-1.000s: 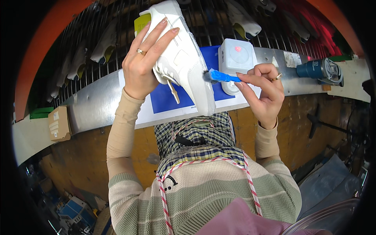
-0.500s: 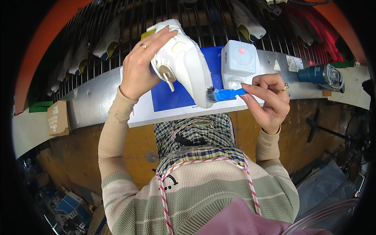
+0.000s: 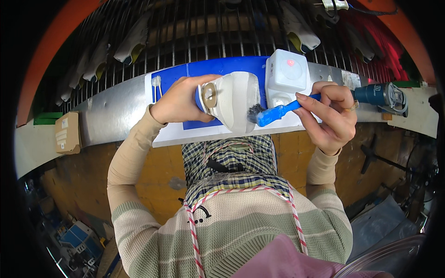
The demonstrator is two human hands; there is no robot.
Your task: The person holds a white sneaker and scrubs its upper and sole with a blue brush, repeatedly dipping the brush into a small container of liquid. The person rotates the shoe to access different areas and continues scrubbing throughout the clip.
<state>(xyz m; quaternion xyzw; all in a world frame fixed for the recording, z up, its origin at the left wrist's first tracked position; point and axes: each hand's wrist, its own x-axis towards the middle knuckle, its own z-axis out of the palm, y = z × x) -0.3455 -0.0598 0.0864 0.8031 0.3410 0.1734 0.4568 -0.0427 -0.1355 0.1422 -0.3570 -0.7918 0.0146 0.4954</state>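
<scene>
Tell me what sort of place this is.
Probably a shoe factory or workshop: several pale shoes lie on rows of metal bars beyond the bench, and the right hand holds a blue brush at a white shoe.

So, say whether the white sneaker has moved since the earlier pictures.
Yes: the white sneaker has moved down the view, clear of the metal rods it overlapped before.

Silver counter [image 3: 111,111], metal bars [image 3: 207,41], orange frame [image 3: 46,58]

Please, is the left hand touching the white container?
Apart. The head view shows the left hand gripping the white shoe; that shoe and a strip of blue sheet lie between the hand and the white container.
</scene>
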